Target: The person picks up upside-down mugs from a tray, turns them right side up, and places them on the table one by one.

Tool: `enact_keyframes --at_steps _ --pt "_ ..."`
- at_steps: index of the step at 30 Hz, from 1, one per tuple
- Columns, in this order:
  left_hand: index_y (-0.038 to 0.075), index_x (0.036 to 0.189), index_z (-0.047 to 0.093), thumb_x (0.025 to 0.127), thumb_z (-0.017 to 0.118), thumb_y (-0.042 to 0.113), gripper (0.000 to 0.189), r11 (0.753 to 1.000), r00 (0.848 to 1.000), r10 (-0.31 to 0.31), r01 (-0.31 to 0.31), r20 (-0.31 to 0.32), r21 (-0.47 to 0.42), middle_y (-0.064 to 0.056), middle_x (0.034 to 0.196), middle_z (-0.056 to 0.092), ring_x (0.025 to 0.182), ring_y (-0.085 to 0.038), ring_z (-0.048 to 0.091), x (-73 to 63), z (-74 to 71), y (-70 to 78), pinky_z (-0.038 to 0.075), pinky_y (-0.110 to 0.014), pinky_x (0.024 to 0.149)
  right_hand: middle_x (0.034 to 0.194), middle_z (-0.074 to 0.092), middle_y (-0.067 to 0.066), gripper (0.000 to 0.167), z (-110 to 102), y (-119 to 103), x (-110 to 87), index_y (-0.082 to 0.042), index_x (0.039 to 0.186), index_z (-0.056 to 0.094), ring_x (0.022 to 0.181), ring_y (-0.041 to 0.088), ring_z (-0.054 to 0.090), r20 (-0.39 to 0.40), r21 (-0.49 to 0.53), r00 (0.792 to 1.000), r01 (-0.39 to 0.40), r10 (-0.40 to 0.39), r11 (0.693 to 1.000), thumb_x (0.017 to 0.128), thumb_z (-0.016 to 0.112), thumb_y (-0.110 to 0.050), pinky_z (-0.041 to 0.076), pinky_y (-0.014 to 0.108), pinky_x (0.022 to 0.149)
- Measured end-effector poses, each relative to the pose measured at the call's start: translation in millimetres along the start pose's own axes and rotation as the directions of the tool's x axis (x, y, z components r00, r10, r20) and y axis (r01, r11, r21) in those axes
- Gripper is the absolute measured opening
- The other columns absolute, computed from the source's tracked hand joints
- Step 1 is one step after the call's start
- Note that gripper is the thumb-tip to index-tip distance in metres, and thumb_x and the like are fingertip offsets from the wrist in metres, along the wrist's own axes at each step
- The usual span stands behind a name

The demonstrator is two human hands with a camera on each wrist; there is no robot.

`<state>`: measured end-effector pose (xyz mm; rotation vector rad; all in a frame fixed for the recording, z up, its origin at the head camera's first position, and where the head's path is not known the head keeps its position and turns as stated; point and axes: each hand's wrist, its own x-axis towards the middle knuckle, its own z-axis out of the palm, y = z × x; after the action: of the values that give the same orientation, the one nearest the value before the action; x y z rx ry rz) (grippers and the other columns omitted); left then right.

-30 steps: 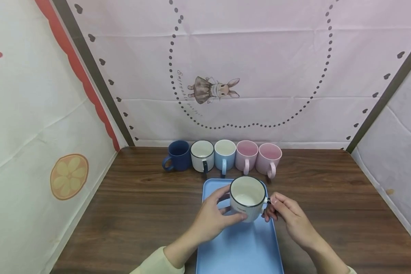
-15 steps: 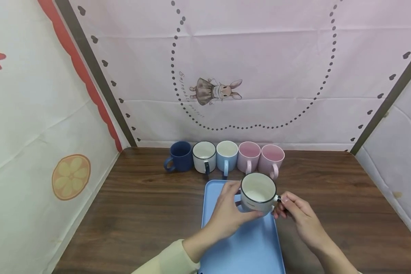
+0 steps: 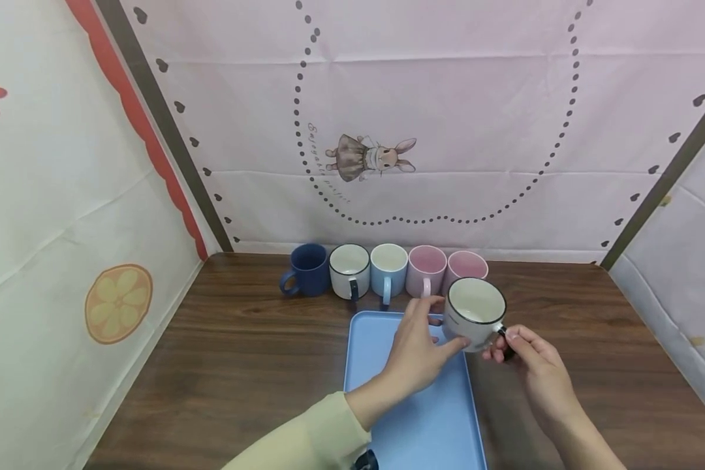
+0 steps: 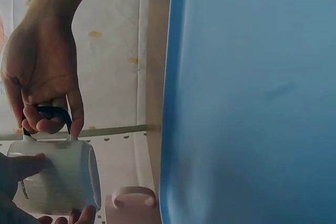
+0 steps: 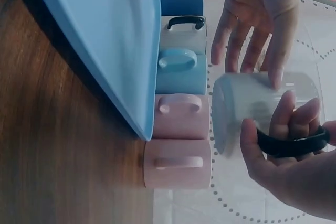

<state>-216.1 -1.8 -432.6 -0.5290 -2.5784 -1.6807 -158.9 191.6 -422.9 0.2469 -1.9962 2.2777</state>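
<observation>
A white mug with a black rim and black handle (image 3: pixel 476 313) is held up over the tray's far right corner, its mouth tilted toward the head camera. My right hand (image 3: pixel 543 372) grips its handle, fingers hooked through the loop, as the right wrist view shows. On the opposite side my left hand (image 3: pixel 414 356) holds the mug's body, thumb on the near wall and fingers on the far side. Beneath both hands lies a blue rectangular tray (image 3: pixel 440 424); the left forearm crosses over it.
Behind the tray stands a row of mugs: navy (image 3: pixel 310 271), white with black rim (image 3: pixel 343 274), light blue (image 3: pixel 388 274), pink (image 3: pixel 425 271) and a second pink mug (image 3: pixel 467 263), partly hidden by the held one. A patterned cloth (image 3: pixel 476 130) rises behind the wooden table (image 3: pixel 258 365).
Both hands have carried the white mug rightward and a little farther back, from over the tray toward its right edge. It now overlaps the right-hand pink mug in the head view.
</observation>
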Motion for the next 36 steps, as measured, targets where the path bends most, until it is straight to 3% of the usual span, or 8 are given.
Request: enact_keyframes --at_steps 9,14,21,24,27,32,36 --pt "0.014 0.144 0.052 0.089 0.083 0.022 0.063 0.999 0.999 0.038 -0.038 0.003 -0.004 -0.004 0.131 0.059 0.118 -0.016 0.061 16.5 26.3 11.4 0.055 -0.019 0.086 0.084 0.069 -0.002 0.028 -15.8 -3.4 -1.0 -0.007 0.095 0.063 0.085 0.010 0.073 -0.114 0.015 0.993 -0.012 0.013 1.000 0.112 0.043 -0.015 0.056 0.023 0.085" --pt "0.014 0.148 0.048 0.092 0.080 0.020 0.065 1.000 0.999 0.022 -0.022 0.032 -0.017 -0.004 0.139 0.060 0.125 -0.016 0.063 23.6 41.6 20.9 0.056 -0.022 0.095 0.089 0.072 -0.002 0.027 -24.5 -4.5 2.5 -0.007 0.098 0.066 0.088 0.009 0.073 -0.160 0.073 0.987 -0.008 0.019 0.997 0.112 0.044 -0.015 0.057 0.022 0.086" --pt "0.015 0.160 0.037 0.093 0.073 0.029 0.078 0.994 0.993 0.007 -0.020 0.114 0.110 0.001 0.154 0.049 0.137 -0.013 0.053 31.7 61.2 29.5 0.046 -0.031 0.114 0.090 0.075 0.000 0.026 -34.1 -4.9 8.6 -0.007 0.098 0.069 0.092 0.010 0.075 -0.224 0.176 0.972 -0.037 0.076 0.984 0.111 0.048 -0.016 0.060 0.023 0.089" --pt "0.015 0.162 0.033 0.092 0.072 0.031 0.081 0.993 0.992 -0.018 0.004 0.126 0.117 0.001 0.155 0.043 0.135 -0.010 0.051 35.2 68.7 31.8 0.045 -0.029 0.114 0.090 0.077 0.001 0.026 -37.1 -4.0 11.3 -0.007 0.098 0.070 0.092 0.011 0.077 -0.238 0.208 0.967 -0.043 0.093 0.977 0.110 0.049 -0.017 0.060 0.025 0.089" --pt "0.014 0.162 0.033 0.093 0.070 0.031 0.081 0.993 0.991 -0.030 0.014 0.134 0.117 0.001 0.155 0.043 0.133 -0.009 0.052 38.0 73.8 34.1 0.045 -0.027 0.113 0.090 0.078 0.000 0.026 -39.5 -2.4 15.5 -0.009 0.097 0.070 0.092 0.010 0.077 -0.256 0.224 0.959 -0.065 0.123 0.973 0.110 0.050 -0.018 0.060 0.024 0.088" --pt "0.010 0.163 0.031 0.093 0.067 0.028 0.080 0.992 0.985 -0.034 0.013 0.172 0.124 0.001 0.165 0.037 0.146 -0.012 0.044 42.6 81.1 34.6 0.040 -0.030 0.120 0.089 0.078 -0.003 0.028 -43.5 3.2 27.1 -0.013 0.095 0.071 0.092 0.006 0.075 -0.291 0.225 0.940 -0.116 0.180 0.967 0.110 0.049 -0.019 0.059 0.021 0.087" --pt "0.009 0.162 0.031 0.093 0.066 0.028 0.080 0.991 0.981 -0.081 0.060 0.176 0.123 0.003 0.169 0.031 0.149 -0.013 0.040 47.0 90.4 32.4 0.038 -0.029 0.121 0.087 0.078 -0.007 0.033 -46.0 8.9 38.9 -0.016 0.092 0.072 0.092 0.004 0.073 -0.335 0.206 0.909 -0.187 0.249 0.960 0.112 0.045 -0.021 0.057 0.019 0.087"
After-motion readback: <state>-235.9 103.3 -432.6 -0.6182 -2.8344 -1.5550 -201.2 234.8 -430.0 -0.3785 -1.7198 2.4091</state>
